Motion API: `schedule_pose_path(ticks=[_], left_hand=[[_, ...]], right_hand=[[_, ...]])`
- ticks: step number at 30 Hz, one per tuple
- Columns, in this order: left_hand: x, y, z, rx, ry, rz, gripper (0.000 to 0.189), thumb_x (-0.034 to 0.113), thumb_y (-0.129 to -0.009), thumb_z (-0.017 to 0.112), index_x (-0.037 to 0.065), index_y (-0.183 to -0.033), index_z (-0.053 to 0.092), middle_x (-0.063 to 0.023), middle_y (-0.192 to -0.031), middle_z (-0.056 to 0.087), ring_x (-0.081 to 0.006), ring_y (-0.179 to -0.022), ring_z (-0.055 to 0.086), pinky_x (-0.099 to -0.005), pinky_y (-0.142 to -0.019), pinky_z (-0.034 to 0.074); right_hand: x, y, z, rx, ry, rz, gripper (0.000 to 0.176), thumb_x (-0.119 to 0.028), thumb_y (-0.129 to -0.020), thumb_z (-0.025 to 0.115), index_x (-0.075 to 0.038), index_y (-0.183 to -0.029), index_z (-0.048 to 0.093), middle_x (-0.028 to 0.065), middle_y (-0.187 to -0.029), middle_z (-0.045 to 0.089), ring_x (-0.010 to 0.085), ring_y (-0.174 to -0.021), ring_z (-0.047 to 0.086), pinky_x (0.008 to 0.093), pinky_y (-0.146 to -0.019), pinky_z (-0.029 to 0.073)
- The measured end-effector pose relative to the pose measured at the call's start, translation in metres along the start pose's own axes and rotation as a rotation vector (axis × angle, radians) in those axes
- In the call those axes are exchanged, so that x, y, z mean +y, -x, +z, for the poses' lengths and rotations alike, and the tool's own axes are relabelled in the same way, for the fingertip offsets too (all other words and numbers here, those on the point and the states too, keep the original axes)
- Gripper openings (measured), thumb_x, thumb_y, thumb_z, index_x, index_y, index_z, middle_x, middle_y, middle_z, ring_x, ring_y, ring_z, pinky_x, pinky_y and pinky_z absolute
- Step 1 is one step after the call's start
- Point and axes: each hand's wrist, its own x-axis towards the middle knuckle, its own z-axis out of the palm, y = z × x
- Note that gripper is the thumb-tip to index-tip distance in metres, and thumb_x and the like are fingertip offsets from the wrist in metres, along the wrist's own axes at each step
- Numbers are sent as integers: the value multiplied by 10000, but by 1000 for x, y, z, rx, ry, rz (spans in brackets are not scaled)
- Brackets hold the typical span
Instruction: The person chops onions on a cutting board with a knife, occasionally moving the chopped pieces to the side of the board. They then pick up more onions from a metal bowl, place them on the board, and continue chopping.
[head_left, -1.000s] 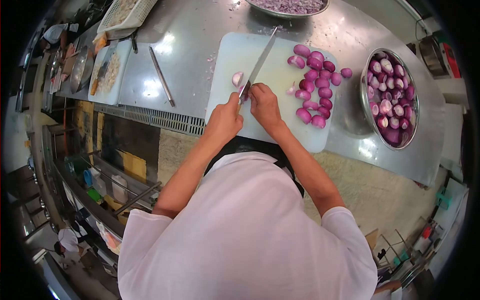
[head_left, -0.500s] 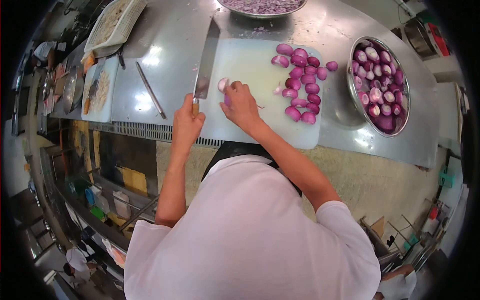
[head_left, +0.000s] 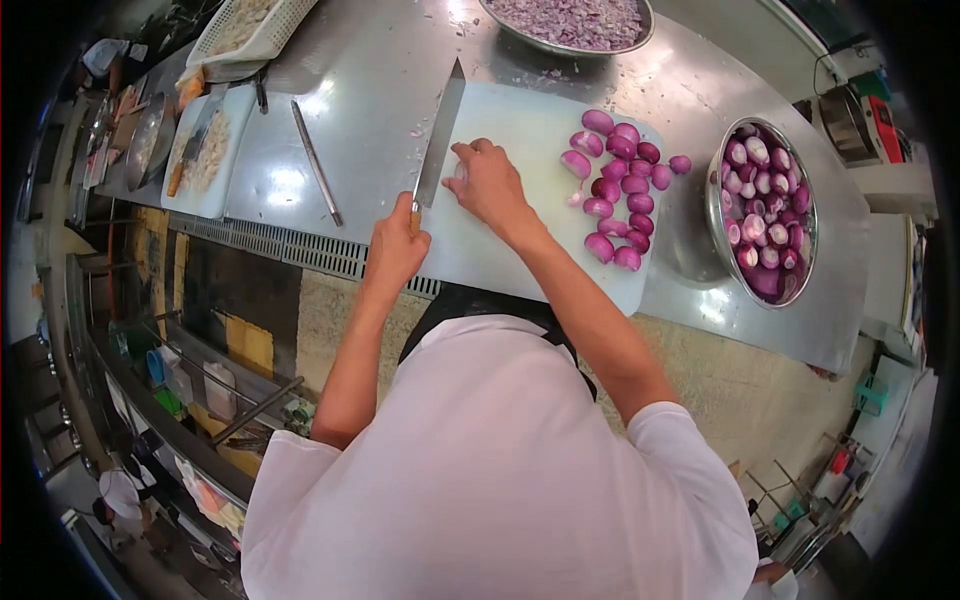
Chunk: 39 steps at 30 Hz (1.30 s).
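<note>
My left hand (head_left: 398, 245) is closed round the wooden handle of a large knife (head_left: 441, 135), whose broad blade points away from me along the left edge of the white cutting board (head_left: 520, 115). On the board, close to the right of the blade, my right hand (head_left: 488, 185) has its fingers curled over a pale onion piece (head_left: 461, 172), mostly hidden by them. Several peeled red onion halves (head_left: 612, 188) lie in rough rows on the board's right side. One onion half (head_left: 680, 164) sits at the board's right edge.
A steel bowl of onions (head_left: 716, 205) stands to the right, and a bowl of chopped onion (head_left: 570, 22) at the far edge. On the left lie a metal rod (head_left: 316, 165), a second board (head_left: 237, 120) with chopped food and a knife, and a white basket (head_left: 270, 40).
The view has shifted slightly. My right hand has closed further over the onion piece, which showed more plainly before. The knife stays in my left hand beside it.
</note>
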Motion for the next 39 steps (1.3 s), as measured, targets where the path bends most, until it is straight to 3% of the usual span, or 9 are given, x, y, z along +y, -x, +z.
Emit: schedule_pose_path(ticks=[1, 5, 7, 12, 14, 18, 20, 26, 39], left_hand=[[0, 0, 0, 5, -9, 1, 348, 53, -755, 571, 16, -1085, 467, -232, -662, 510, -411, -610, 522, -468, -598, 433], [-9, 1, 5, 53, -1, 35, 342, 55, -754, 562, 16, -1079, 465, -233, -670, 516, -421, -624, 533, -473, -607, 433], [-12, -1, 5, 48, 0, 26, 342, 55, -756, 558, 17, -1083, 467, -234, -675, 520, -427, -629, 535, -473, -608, 433], [-2, 0, -1, -2, 33, -28, 333, 46, -762, 546, 19, -1086, 472, -233, -681, 528, -433, -643, 544, -469, -614, 435], [1, 0, 0, -9, -28, 18, 377, 19, -768, 530, 20, -1139, 458, -302, -738, 601, -536, -776, 582, -583, -689, 427], [4, 2, 0, -35, -48, 21, 365, 13, -765, 530, 15, -1125, 468, -297, -724, 601, -532, -767, 585, -579, -681, 428], [2, 4, 1, -16, -40, 2, 359, 29, -767, 544, 25, -1122, 497, -224, -659, 520, -409, -619, 543, -460, -603, 428], [14, 19, -4, -43, 18, -4, 346, 28, -772, 552, 13, -1116, 519, -216, -658, 519, -391, -606, 541, -433, -593, 432], [28, -12, 36, -103, -115, 216, 387, 17, -786, 572, 22, -1158, 463, -257, -696, 581, -502, -724, 573, -514, -634, 441]], right_hand=[[0, 1, 6, -114, 59, 99, 260, -36, -749, 697, -44, -1007, 670, 153, -1037, 617, 353, -985, 586, 459, -790, 513], [22, 9, 0, -103, -38, 22, 233, -50, -745, 719, -42, -970, 660, 151, -972, 624, 356, -931, 596, 443, -769, 510], [33, 20, -13, 20, -333, -7, 264, -25, -712, 751, -23, -955, 648, 147, -954, 647, 334, -882, 634, 409, -784, 523], [49, 42, -30, 25, -117, 27, 253, -1, -695, 745, -20, -921, 634, 144, -875, 637, 339, -837, 613, 406, -746, 503], [42, 44, -31, -12, -137, 83, 229, -10, -699, 738, -28, -902, 632, 150, -874, 629, 360, -853, 592, 423, -757, 486], [20, 43, -21, -130, -177, 71, 232, 68, -694, 673, -13, -908, 637, 148, -902, 635, 365, -870, 593, 439, -783, 487], [25, 40, -18, -27, -107, -150, 232, 110, -709, 609, -8, -907, 636, 152, -886, 623, 370, -866, 591, 436, -785, 494], [29, 36, -15, -3, -102, 11, 212, 103, -756, 558, -9, -909, 653, 159, -906, 624, 381, -857, 598, 447, -768, 501], [21, 34, -20, -64, -64, 45, 161, 65, -781, 555, -7, -891, 648, 173, -868, 599, 393, -847, 605, 464, -744, 501]])
